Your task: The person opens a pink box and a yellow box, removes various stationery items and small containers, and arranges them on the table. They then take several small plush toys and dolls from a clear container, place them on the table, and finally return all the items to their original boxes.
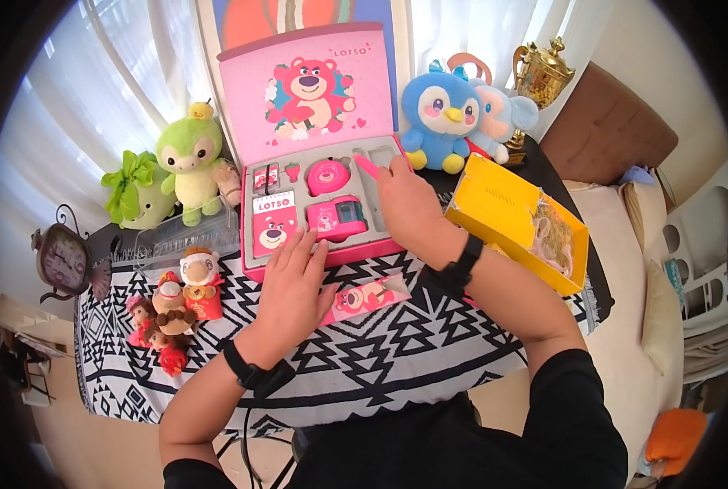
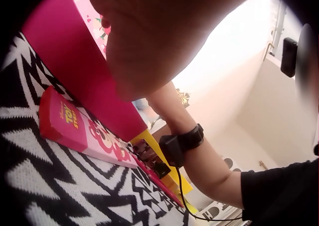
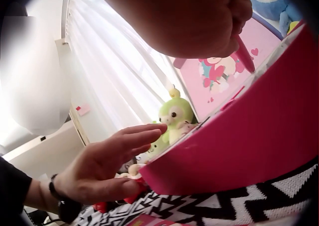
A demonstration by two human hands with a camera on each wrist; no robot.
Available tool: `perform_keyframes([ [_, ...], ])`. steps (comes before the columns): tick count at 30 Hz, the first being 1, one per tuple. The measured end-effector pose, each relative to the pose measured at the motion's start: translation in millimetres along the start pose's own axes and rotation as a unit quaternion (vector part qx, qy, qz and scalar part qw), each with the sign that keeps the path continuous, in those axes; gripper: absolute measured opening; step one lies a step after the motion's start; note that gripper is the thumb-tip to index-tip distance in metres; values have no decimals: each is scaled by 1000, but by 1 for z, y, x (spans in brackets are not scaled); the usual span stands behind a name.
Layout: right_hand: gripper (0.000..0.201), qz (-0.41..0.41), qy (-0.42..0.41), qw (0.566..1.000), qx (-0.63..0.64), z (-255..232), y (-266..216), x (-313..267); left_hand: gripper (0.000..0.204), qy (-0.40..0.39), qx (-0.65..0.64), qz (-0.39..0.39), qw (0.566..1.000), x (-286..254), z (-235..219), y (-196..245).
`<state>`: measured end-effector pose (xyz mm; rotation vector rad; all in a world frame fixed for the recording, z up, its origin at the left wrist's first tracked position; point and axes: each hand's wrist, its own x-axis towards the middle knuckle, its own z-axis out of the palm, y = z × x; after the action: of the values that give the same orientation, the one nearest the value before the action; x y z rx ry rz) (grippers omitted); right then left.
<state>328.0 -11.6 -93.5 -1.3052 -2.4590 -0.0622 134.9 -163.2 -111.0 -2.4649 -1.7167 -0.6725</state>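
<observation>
My right hand [image 1: 413, 204] pinches a slim pink pen-like stick [image 1: 366, 165], its tip slanting over the right part of an open pink gift box [image 1: 364, 251]. In the right wrist view the stick [image 3: 244, 56] points down toward the box's rim. My left hand [image 1: 289, 277] lies with fingers extended at the box's front edge. Inside the grey insert are a notepad [image 1: 274, 224], a pink pencil sharpener [image 1: 336, 218], a round pink item [image 1: 328, 175] and a small strawberry-shaped piece [image 1: 292, 171]. A flat pink carton [image 1: 367, 298] with a bear print lies just right of my left hand.
The box's lid [image 1: 307, 90] stands upright at the back. A yellow box [image 1: 494, 196] with shredded filling sits to the right. Plush toys, such as a blue penguin [image 1: 433, 114] and a green one [image 1: 191, 155], flank the box. Small dolls [image 1: 172, 306] and a clear plastic tray [image 1: 180, 236] are on the left.
</observation>
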Motion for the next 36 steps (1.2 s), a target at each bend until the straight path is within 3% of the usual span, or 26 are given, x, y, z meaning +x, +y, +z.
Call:
perform_keyframes([
  [2,30,-14,-2,1000,-27,13,-5,7,74,-53,3,-24,998,0,11,-10],
  [5,32,-29,-22,998,-49,27,-4,7,79,-50,15,-19,998,-6,20,-13],
  [8,25,-8,-88,996,7,28,-3,3,83,-42,17,-14,999,-7,22,-13],
  [11,19,-37,-51,998,32,37,5,3,85,-46,18,-15,999,-6,21,-12],
  [20,19,-10,-93,991,95,43,19,2,83,-49,17,-16,999,-7,21,-12],
  [22,20,-64,-23,981,184,29,28,-8,77,-19,7,-8,1000,-6,16,-8],
  [23,20,-62,-21,981,183,15,30,-17,72,12,-5,-2,1000,-7,13,-6],
  [25,17,-90,5,971,220,-20,34,-51,66,-2,-36,15,999,-15,6,0],
  [28,16,-37,-62,988,139,-45,53,-118,59,-52,-93,21,994,-33,5,14],
  [32,17,37,-104,992,65,-54,66,-202,57,-102,-113,-15,988,-39,11,22],
  [35,14,92,-95,991,27,-44,73,-234,58,-113,-110,-3,987,-35,20,18],
  [36,13,77,-97,992,16,-39,77,-236,58,-112,-95,-7,989,-33,25,17],
])
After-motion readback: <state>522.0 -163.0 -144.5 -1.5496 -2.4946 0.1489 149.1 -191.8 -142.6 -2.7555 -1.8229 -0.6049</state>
